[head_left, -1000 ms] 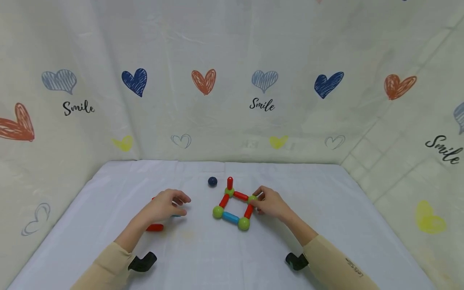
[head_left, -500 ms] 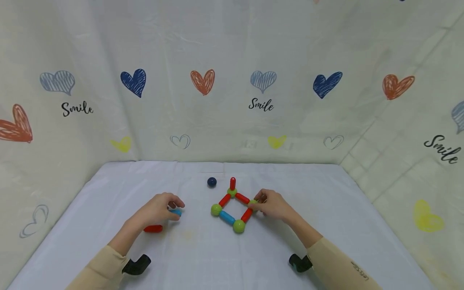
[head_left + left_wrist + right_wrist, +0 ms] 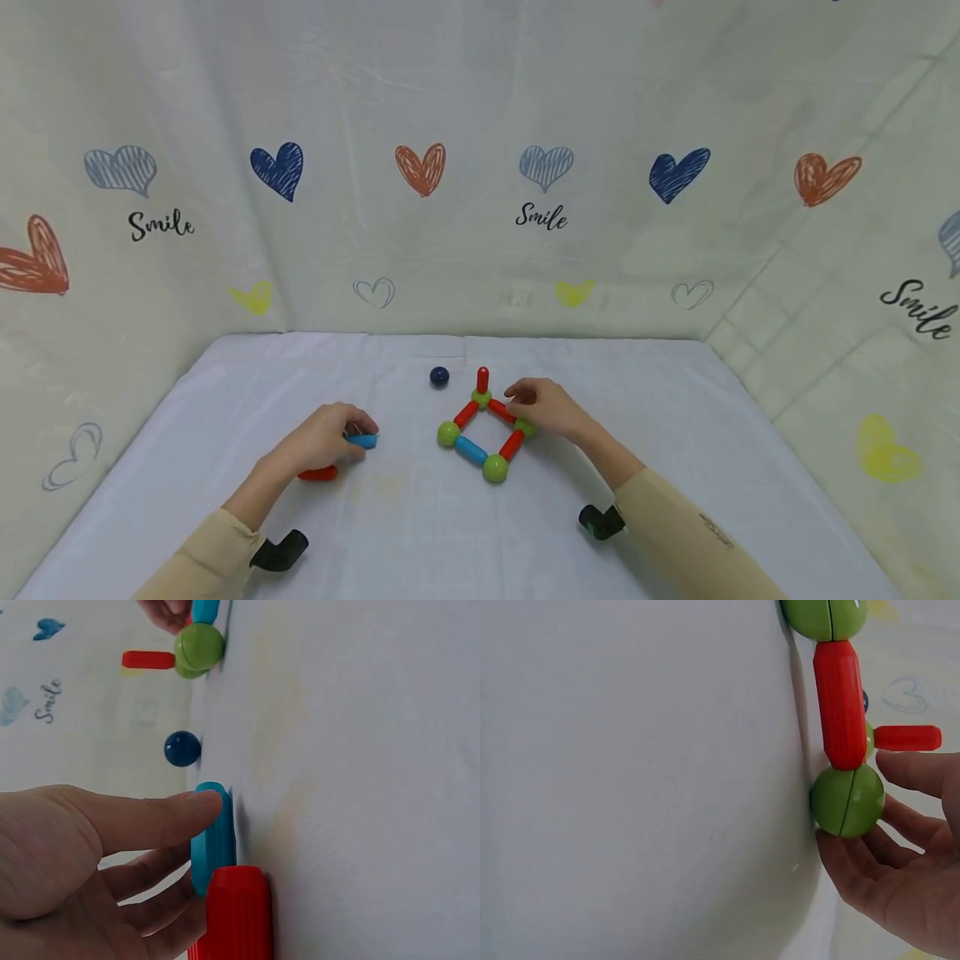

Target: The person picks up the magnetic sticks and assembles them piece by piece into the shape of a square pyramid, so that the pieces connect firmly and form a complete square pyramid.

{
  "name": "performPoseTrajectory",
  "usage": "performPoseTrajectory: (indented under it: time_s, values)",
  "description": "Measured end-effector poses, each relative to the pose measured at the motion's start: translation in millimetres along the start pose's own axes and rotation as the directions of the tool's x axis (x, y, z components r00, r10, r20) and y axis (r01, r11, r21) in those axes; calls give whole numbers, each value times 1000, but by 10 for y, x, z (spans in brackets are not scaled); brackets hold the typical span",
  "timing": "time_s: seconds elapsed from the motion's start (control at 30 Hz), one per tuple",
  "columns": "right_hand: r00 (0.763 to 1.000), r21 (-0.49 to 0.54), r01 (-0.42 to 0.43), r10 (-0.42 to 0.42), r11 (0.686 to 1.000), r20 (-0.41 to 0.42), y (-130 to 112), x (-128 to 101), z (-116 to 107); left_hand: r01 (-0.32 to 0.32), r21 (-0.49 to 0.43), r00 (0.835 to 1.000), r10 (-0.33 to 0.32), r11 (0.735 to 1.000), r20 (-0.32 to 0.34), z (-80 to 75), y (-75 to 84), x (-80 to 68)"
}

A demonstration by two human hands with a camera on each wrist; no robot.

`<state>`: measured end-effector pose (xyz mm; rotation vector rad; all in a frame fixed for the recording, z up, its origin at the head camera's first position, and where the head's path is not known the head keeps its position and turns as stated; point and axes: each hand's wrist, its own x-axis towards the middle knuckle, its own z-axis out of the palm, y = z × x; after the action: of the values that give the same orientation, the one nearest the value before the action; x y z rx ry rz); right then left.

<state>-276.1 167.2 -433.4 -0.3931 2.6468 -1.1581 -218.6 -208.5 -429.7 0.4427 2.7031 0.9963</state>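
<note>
My left hand (image 3: 324, 436) pinches a short blue rod (image 3: 362, 441) between thumb and fingers, low over the cloth at left. A red rod (image 3: 240, 915) lies next to it, partly covered by the hand in the head view. At centre lies a four-sided frame of green balls joined by red rods and one blue rod (image 3: 471, 451). A red rod (image 3: 483, 380) stands upright from its far ball. My right hand (image 3: 551, 408) is over the frame's right corner, its fingers loosely bent around and behind the green ball (image 3: 847, 802), with the thumb off it.
A dark blue ball (image 3: 439, 377) sits behind the frame, to its left. White cloth (image 3: 420, 533) covers the table. A printed curtain (image 3: 480, 250) rises behind the table's far edge and along the sides.
The frame has turned slightly, its near corner shifting left. My right hand has let go of the right green ball and moved slightly up and left. My left hand has taken hold of the blue rod.
</note>
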Motion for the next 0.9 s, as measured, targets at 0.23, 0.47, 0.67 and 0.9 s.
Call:
performPoseTrajectory:
  time_s: [0.23,0.47,0.67,0.9]
  values:
    - [1000,17,-5,5,1000,2,-26,45,53,-31,5,1000,31,999,0,41,-27,23]
    - [1000,3,-14,14,1000,2,-14,52,75,-80,-2,997,80,997,7,56,-17,32]
    - [999,1,-17,17,1000,32,-35,17,52,-98,-10,995,98,995,-14,76,24,58]
    - [998,-33,-50,51,998,41,-25,-19,56,-101,-28,994,100,995,-36,108,91,97]
